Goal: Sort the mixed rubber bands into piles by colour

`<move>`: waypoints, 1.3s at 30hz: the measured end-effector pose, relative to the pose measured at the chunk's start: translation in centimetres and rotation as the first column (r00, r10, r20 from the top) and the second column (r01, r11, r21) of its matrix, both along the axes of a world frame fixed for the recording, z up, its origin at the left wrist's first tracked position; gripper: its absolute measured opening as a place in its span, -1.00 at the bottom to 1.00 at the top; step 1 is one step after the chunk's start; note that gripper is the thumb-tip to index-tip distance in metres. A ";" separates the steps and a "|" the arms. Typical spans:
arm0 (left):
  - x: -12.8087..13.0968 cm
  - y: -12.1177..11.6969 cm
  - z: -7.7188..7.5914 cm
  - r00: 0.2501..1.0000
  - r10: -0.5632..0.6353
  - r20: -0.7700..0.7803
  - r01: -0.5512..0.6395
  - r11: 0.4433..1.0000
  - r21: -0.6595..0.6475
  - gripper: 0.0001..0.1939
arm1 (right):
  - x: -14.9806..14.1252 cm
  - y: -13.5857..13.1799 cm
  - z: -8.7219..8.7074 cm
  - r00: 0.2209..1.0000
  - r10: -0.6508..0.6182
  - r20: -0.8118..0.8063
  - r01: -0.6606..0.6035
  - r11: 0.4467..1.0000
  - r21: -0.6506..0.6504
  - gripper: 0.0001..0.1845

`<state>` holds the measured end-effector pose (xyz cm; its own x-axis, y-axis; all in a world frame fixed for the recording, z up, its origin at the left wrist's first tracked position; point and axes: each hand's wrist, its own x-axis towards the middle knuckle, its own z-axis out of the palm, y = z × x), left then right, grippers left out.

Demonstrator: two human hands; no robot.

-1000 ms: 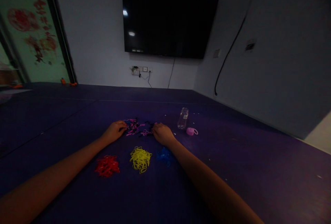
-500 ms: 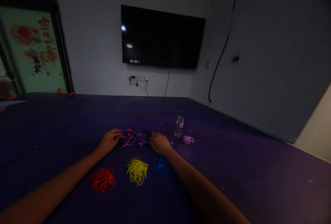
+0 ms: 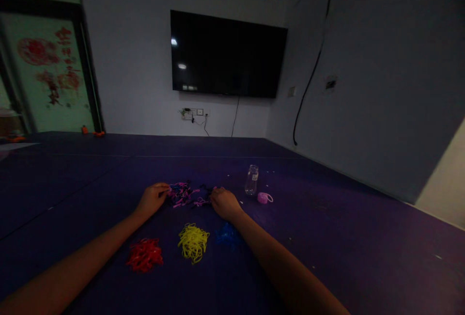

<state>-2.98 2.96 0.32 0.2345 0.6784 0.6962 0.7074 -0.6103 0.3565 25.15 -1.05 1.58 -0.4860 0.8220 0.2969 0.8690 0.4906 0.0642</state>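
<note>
A mixed heap of pink, black and a few blue rubber bands (image 3: 180, 195) lies on the dark purple surface between my hands. My left hand (image 3: 152, 199) is at the heap's left edge, thumb and fingers pinched together on bands there. Just right of the heap, a smaller group of pink and black bands (image 3: 202, 201) reaches under my right hand (image 3: 224, 203). Its fingers are curled down and closed on bands, with the tips partly hidden. Nearer me lie separate piles of red bands (image 3: 145, 255), yellow bands (image 3: 193, 243) and blue bands (image 3: 227, 235), the blue one beside my right forearm.
A clear bottle (image 3: 251, 180) without a lid stands beyond my right hand. Its pink cap with a loop (image 3: 264, 198) lies beside it. Small white scraps dot the purple surface (image 3: 345, 237). A television (image 3: 228, 53) hangs on the far wall.
The view has tilted up very slightly, so everything sits a little lower. Both hands stay at the pink and black bands with only slight finger movement.
</note>
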 end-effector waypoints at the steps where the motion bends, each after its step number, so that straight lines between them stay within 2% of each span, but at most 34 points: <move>1: 0.0 0.0 0.0 1.000 0.004 -0.002 -0.004 1.000 -0.007 -0.75 | 0.0 0.0 0.0 1.000 -0.002 0.001 0.002 1.000 0.002 -0.70; 6: 0.0 0.0 0.0 1.000 -0.003 -0.016 0.003 1.000 -0.018 -0.76 | 0.0 0.1 0.0 1.000 -0.001 0.003 0.001 1.000 -0.004 -0.71; 21: 0.7 -0.9 0.6 0.979 -0.179 -0.097 0.174 0.983 -0.056 -0.77 | 0.1 0.2 -0.3 1.000 0.006 -0.016 -0.006 1.000 0.003 -0.70; 31: 0.6 -1.1 0.8 0.995 -0.043 -0.094 0.031 0.993 -0.118 -0.72 | 0.1 0.1 -0.2 1.000 0.010 -0.004 -0.010 1.000 0.010 -0.67; 39: 0.5 -0.9 0.9 0.993 0.116 0.000 -0.115 0.986 -0.121 -0.69 | 0.1 0.1 -0.1 1.000 -0.002 -0.017 0.002 1.000 -0.007 -0.68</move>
<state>-2.52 2.03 1.20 0.1450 0.7799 0.6088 0.7682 -0.4765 0.4275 25.20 -0.97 1.51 -0.4793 0.8251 0.2990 0.8709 0.4893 0.0458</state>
